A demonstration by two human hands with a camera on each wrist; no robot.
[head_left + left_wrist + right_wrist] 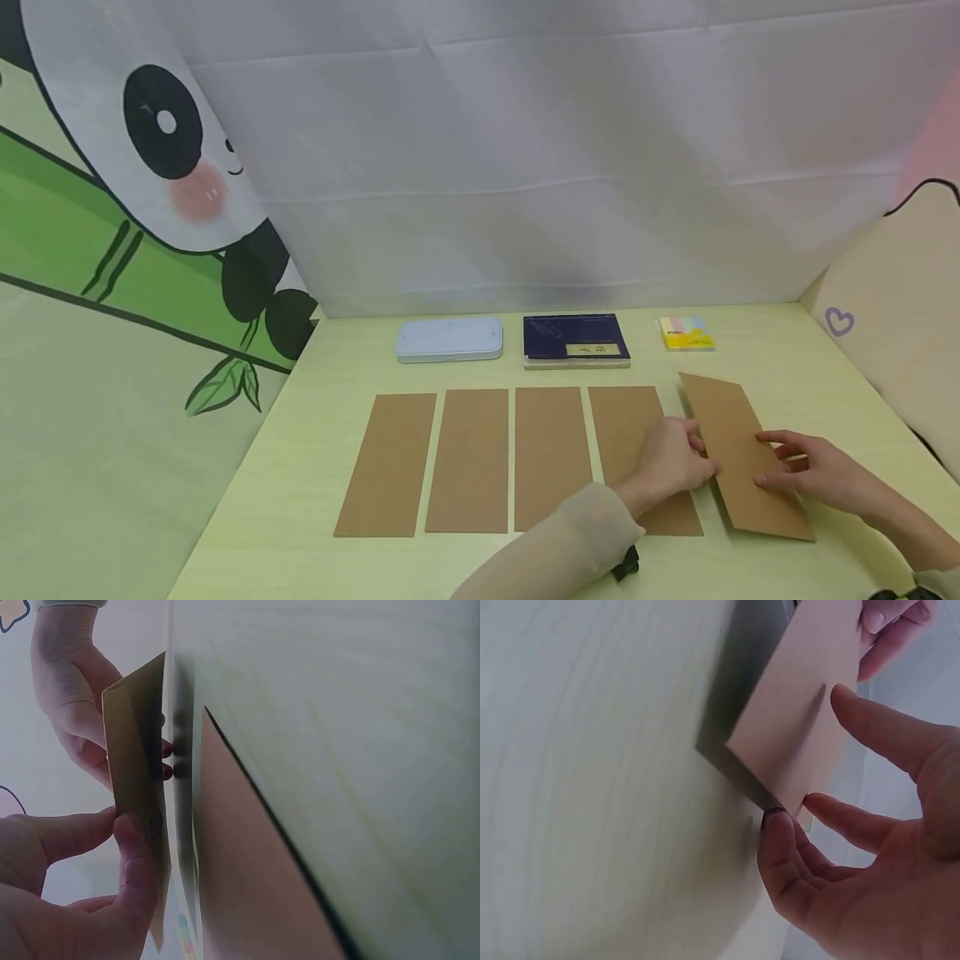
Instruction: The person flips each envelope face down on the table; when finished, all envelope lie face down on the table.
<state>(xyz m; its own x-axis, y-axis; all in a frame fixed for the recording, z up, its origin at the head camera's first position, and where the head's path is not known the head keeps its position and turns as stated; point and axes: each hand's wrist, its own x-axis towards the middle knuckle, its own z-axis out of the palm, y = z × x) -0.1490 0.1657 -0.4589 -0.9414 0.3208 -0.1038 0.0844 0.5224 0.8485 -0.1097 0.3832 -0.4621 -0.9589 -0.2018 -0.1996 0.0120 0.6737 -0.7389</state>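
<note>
Both hands hold a brown kraft-paper envelope [742, 458] at the right end of a row, its left side tilted up off the table. My left hand [671, 458] pinches its left long edge between thumb and fingers. On the opposite edge, the fingers of my right hand [813, 471] curl at the border, with the thumb over the upper face. The underside of the envelope [135, 742] shows fold lines in the left wrist view. Under my left forearm lies another brown envelope [626, 421], flat and partly hidden.
Three more flat envelopes, the left [386, 467], middle [468, 462] and right one [551, 458], lie side by side. Behind them are a pale blue case [450, 340], a dark blue book [573, 337] and a sticky-note pack [686, 333]. A white cloth [525, 167] hangs at the table's back.
</note>
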